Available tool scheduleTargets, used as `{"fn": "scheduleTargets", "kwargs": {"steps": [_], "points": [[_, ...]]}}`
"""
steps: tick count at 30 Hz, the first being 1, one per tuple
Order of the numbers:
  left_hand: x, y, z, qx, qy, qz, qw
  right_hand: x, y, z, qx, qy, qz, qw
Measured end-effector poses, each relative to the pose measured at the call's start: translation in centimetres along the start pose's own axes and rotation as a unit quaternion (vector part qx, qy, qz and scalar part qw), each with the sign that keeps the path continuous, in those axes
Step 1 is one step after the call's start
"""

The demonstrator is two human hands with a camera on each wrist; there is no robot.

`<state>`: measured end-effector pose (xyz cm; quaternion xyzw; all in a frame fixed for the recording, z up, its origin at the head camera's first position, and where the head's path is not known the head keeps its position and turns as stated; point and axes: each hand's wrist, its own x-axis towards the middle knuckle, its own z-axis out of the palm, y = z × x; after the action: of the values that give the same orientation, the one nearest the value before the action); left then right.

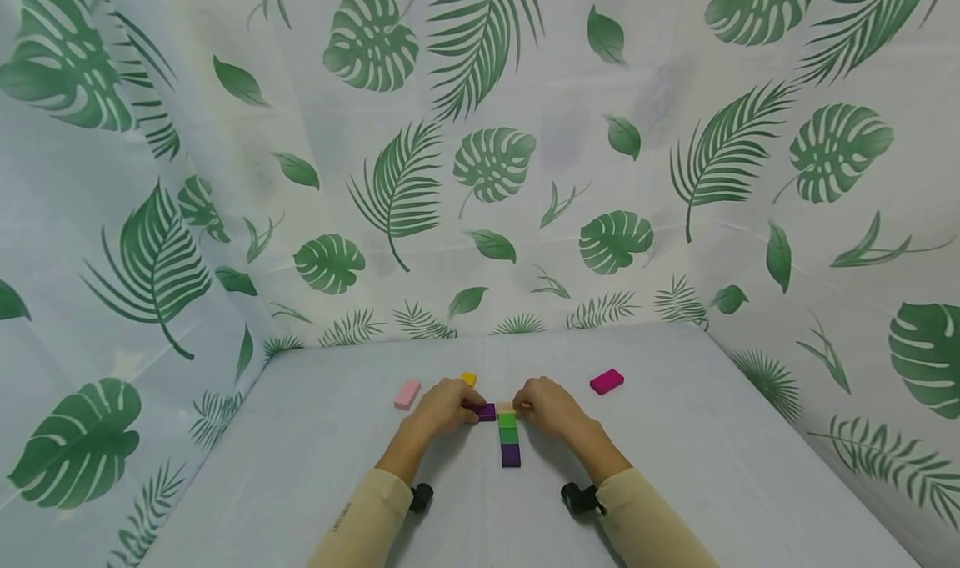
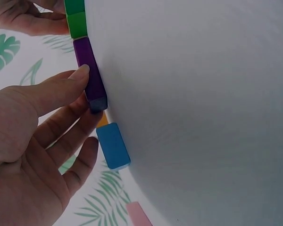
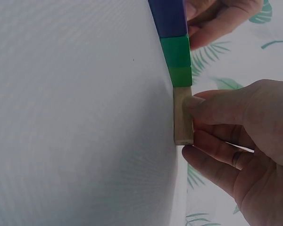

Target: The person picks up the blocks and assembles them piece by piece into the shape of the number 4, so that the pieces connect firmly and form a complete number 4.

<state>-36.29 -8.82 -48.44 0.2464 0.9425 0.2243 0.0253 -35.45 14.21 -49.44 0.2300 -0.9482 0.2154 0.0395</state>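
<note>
In the head view, my left hand (image 1: 442,407) pinches a long purple block (image 1: 487,412) between thumb and fingers. My right hand (image 1: 552,407) holds a plain wooden block (image 1: 503,407) the same way, its thumb on the side in the right wrist view. Both blocks lie at the far end of a short row on the table. That row runs toward me: a light green block (image 1: 507,420), a darker green block (image 1: 508,435), then a dark purple block (image 1: 511,455). The purple block's right end is close to the row; whether they touch I cannot tell.
A pink block (image 1: 407,394) and a yellow block (image 1: 468,379) lie near the left hand, the yellow partly hidden. In the left wrist view a blue block (image 2: 113,147) sits beside the fingers. A magenta block (image 1: 607,382) lies farther right. Leaf-patterned curtains surround the table (image 1: 300,468).
</note>
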Motion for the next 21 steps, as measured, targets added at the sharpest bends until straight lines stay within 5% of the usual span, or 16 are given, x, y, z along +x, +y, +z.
{"fn": "scheduleTargets", "kwargs": {"steps": [21], "points": [[0.22,0.1,0.33,0.016,0.003,-0.001,0.9999,-0.08,-0.14,-0.2,0.003,0.002,-0.014,0.9999]]}}
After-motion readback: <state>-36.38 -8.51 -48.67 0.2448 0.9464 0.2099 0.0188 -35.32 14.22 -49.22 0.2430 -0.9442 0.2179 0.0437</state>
